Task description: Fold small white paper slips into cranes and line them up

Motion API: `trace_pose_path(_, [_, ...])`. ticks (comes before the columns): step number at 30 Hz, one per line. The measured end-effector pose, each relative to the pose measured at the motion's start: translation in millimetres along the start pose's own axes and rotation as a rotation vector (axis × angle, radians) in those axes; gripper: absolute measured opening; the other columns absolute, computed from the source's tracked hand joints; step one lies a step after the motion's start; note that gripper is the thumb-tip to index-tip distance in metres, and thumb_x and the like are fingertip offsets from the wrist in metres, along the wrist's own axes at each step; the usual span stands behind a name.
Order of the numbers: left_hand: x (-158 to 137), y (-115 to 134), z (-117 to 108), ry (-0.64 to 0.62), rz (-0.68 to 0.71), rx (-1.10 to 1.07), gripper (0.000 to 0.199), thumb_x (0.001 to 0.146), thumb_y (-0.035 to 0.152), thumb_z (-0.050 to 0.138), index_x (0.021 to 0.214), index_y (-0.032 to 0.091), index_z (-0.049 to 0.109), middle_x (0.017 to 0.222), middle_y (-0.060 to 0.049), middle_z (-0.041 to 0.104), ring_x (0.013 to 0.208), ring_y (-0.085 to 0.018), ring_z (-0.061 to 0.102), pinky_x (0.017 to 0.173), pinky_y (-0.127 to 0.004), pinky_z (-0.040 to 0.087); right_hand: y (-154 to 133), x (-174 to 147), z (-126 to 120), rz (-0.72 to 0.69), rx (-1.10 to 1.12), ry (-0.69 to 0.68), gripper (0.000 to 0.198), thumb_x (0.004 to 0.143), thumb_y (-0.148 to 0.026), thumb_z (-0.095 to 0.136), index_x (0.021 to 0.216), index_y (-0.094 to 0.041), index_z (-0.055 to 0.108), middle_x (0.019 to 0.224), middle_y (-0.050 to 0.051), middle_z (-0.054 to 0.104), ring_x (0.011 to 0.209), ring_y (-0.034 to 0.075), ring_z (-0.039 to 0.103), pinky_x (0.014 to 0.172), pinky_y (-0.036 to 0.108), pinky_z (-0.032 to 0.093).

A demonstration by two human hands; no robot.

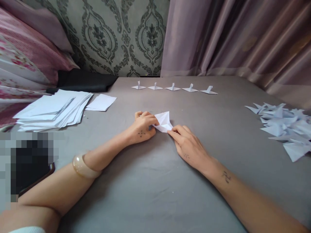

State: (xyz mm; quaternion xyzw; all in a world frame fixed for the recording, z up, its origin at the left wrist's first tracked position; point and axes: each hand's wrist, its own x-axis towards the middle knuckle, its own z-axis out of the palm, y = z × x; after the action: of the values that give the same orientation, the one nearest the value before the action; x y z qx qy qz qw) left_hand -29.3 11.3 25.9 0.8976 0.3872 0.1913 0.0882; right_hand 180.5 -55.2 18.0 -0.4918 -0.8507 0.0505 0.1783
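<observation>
A small sheet of white folded paper (164, 122), creased and partly opened out, is between my two hands over the middle of the grey surface. My left hand (145, 125) pinches its left edge, with the thumb and index finger closed on it. At the lower right corner, my right hand (186, 139) grips the paper between thumb and fingertips. One corner of the paper points up and away from me. The fingers partly cover its left and right edges.
Several folded paper birds (173, 86) stand in a row at the back. To the right lies a heap of folded white paper pieces (286, 123). On the left are a stack of white sheets (53, 108), smaller paper squares (102, 102), a black cloth-like item (85, 80) and a dark, partly blurred object (34, 165).
</observation>
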Motion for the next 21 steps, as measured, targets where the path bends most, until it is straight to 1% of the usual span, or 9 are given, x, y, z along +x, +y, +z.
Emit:
trace_pose_path(2, [0,2,2,0.108,0.049,0.066,0.021,0.080,0.013,0.050,0.095,0.021,0.061,0.112,-0.007,0.062,0.107,-0.024,0.048,0.093,-0.044,0.027,0,1,0,0.001,-0.023,-0.018,0.038,0.091,-0.008,0.036,0.116,-0.020,0.061,0.102,0.009,0.059,0.089,0.021,0.051,0.077,0.034,0.047])
trace_pose_path(4, [-2,3,5,0.236,0.071,0.149,0.027,0.086,0.022,0.052,0.112,0.022,0.056,0.129,-0.011,0.051,0.117,-0.028,0.041,0.095,-0.045,0.028,0,1,1,-0.001,-0.045,-0.031,0.039,0.092,-0.009,0.035,0.120,-0.020,0.060,0.103,0.010,0.058,0.090,0.022,0.050,0.078,0.034,0.046])
trace_pose_path(5, [-2,4,6,0.290,0.066,0.181,0.032,0.087,0.027,0.054,0.118,0.021,0.053,0.131,-0.014,0.047,0.117,-0.029,0.040,0.095,-0.045,0.029,1,1,1,-0.002,-0.054,-0.033,0.039,0.092,-0.009,0.035,0.121,-0.020,0.060,0.103,0.010,0.058,0.090,0.022,0.050,0.077,0.034,0.046])
trace_pose_path(7, [-4,6,7,0.349,0.044,0.209,0.036,0.089,0.036,0.053,0.120,0.018,0.049,0.124,-0.016,0.049,0.110,-0.028,0.044,0.091,-0.043,0.033,2,1,2,-0.003,-0.061,-0.035,0.040,0.091,-0.009,0.036,0.121,-0.021,0.060,0.102,0.010,0.058,0.089,0.022,0.049,0.077,0.034,0.046])
trace_pose_path(8, [-4,6,8,0.349,0.044,0.212,0.033,0.090,0.037,0.052,0.115,0.017,0.051,0.118,-0.015,0.052,0.104,-0.026,0.047,0.087,-0.041,0.035,3,1,3,-0.005,-0.060,-0.031,0.040,0.091,-0.008,0.036,0.120,-0.022,0.061,0.102,0.009,0.057,0.089,0.022,0.049,0.077,0.034,0.046])
trace_pose_path(10, [-5,7,9,0.277,0.093,0.202,0.022,0.093,0.034,0.045,0.103,0.017,0.055,0.105,-0.011,0.059,0.092,-0.022,0.051,0.080,-0.037,0.037,4,1,4,-0.014,-0.053,-0.020,0.040,0.091,-0.008,0.037,0.118,-0.024,0.062,0.102,0.009,0.057,0.090,0.021,0.049,0.077,0.034,0.045])
trace_pose_path(13, [-5,8,11,0.131,0.216,0.143,0.025,0.097,0.025,0.037,0.092,0.017,0.060,0.095,-0.008,0.065,0.083,-0.018,0.055,0.074,-0.032,0.038,5,1,5,-0.020,-0.050,-0.013,0.038,0.090,-0.009,0.038,0.114,-0.025,0.064,0.100,0.009,0.057,0.089,0.021,0.049,0.076,0.033,0.045])
trace_pose_path(17, [-7,8,15,0.086,0.277,0.055,0.028,0.097,0.021,0.036,0.097,0.016,0.064,0.099,-0.008,0.068,0.089,-0.017,0.060,0.077,-0.031,0.043,5,1,0,-0.009,-0.025,-0.036,0.039,0.088,-0.008,0.039,0.111,-0.026,0.065,0.095,0.008,0.058,0.086,0.021,0.050,0.073,0.033,0.046])
trace_pose_path(21, [-9,9,15,0.028,0.284,0.032,0.029,0.094,0.019,0.038,0.101,0.016,0.066,0.100,-0.010,0.068,0.092,-0.019,0.061,0.080,-0.033,0.047,10,1,-9,-0.003,0.157,-0.041,0.043,0.083,-0.003,0.041,0.106,-0.027,0.069,0.100,0.006,0.063,0.092,0.020,0.056,0.079,0.033,0.048])
